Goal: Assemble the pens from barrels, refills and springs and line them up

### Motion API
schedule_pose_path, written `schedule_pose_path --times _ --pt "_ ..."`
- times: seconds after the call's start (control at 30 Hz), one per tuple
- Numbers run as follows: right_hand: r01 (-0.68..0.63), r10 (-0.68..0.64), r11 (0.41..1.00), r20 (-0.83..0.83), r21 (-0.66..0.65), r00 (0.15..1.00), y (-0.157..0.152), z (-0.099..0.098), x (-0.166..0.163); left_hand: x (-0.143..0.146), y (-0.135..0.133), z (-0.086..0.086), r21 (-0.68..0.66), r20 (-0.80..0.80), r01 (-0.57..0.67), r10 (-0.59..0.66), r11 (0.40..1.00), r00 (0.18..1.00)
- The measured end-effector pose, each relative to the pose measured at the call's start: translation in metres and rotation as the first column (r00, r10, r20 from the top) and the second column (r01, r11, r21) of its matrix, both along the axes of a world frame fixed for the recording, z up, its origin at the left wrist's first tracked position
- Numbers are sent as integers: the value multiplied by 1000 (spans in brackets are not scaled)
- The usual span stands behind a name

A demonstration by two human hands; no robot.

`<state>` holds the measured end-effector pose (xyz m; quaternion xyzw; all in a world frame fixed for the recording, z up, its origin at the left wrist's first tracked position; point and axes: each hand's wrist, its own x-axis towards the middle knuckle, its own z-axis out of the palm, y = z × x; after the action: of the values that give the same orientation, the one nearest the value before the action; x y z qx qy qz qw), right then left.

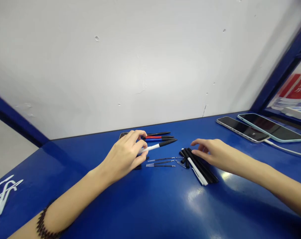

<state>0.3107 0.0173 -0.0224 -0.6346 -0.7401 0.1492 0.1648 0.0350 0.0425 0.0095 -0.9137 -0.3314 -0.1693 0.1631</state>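
Note:
My left hand [132, 149] pinches a white pen with a black grip and tip [154, 146], held just above the blue table. Behind it lie a red pen [159, 136], a blue pen and a black pen [162, 133], partly hidden by my fingers. Several thin ink refills [161, 162] lie in front, with small springs [180, 163] beside them. My right hand [210, 151] hovers with fingers apart over a bundle of black pen barrels [200, 166]. A white pen barrel with a clip [197, 171] rests along the bundle's left side.
Two phones, one silver-edged [242, 128] and one in a light blue case [272, 127], lie at the right, with a white cable [287, 147]. White plastic pieces [2, 197] sit at the left edge. A white wall [150, 66] rises behind the blue table [140, 209].

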Motion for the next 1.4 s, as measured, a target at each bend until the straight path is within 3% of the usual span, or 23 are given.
schedule_pose_path --times 0.07,0.13,0.17,0.23,0.4,0.47,0.53,0.6,0.67,0.73,0.8,0.87,0.93,1.0,1.03,1.07,1.1,1.13,1.17,1.23,1.3,1.37,1.4 --pt "10 -7 998 -43 64 999 -6 9 -7 -4 -16 -1 -14 69 57 -56 998 996" --pt "-55 76 993 -207 105 975 -16 18 -18 -5 -29 -2 -28 79 127 -125 991 989" --pt "-156 163 987 -299 48 940 -21 21 -24 -4 -35 -3 -26 77 155 -153 988 985" --pt "-288 215 951 -434 -109 875 -30 23 -36 -4 -41 -6 19 79 200 -200 980 977" --pt "-395 49 836 -666 -380 744 -36 12 -47 -8 -45 -14 171 117 285 -307 943 945" --pt "-410 -11 807 -704 -426 710 -35 8 -46 -9 -45 -16 198 119 330 -356 923 927" --pt "-407 4 818 -704 -406 710 -37 6 -46 -10 -46 -17 194 147 360 -390 912 909" --pt "-391 86 860 -661 -328 745 -39 4 -47 -9 -47 -16 74 240 343 -350 937 905" --pt "-373 183 900 -581 -226 793 -41 1 -49 -7 -48 -14 -224 334 262 -179 939 926" --pt "-377 266 914 -478 -153 837 -41 -1 -52 -5 -49 -11 -566 322 137 65 813 945" --pt "-394 334 914 -373 -96 866 -40 -4 -53 -3 -48 -7 -783 257 42 262 621 930" --pt "-419 391 907 -280 -44 877 -39 -5 -52 -2 -47 -4 -923 239 83 390 377 890" --pt "-454 445 891 -202 4 872 -39 -6 -50 -4 -44 -4 -974 219 222 485 52 847" --pt "-497 499 866 -140 48 855 -40 -6 -48 -6 -41 -3 -912 156 327 529 -247 834" --pt "-517 522 853 -114 72 845 -40 -5 -46 -7 -40 -3 -875 124 346 535 -338 836" --pt "-532 540 841 -92 98 837 -39 -5 -45 -8 -40 -3 -857 100 344 531 -384 841" --pt "-538 549 834 -75 123 833 -39 -4 -44 -8 -40 -3 -863 90 329 524 -382 847" --pt "-538 550 830 -65 146 832 -38 -4 -43 -7 -41 -3 -896 101 304 520 -322 848" --pt "-528 543 833 -67 164 837 -38 -3 -42 -6 -43 -3 -941 128 266 510 -207 851" --pt "-487 506 858 -108 162 856 -37 -2 -42 -3 -47 -5 -979 197 150 440 141 876" --pt "-442 453 891 -189 101 871 -37 0 -43 -2 -50 -10 -861 230 49 301 506 925" --pt "-411 391 911 -308 -2 868 -38 3 -46 -4 -51 -16 -628 215 45 118 777 970" --pt "-401 351 914 -380 -59 856 -38 3 -47 -5 -51 -19 -477 191 74 21 876 981"
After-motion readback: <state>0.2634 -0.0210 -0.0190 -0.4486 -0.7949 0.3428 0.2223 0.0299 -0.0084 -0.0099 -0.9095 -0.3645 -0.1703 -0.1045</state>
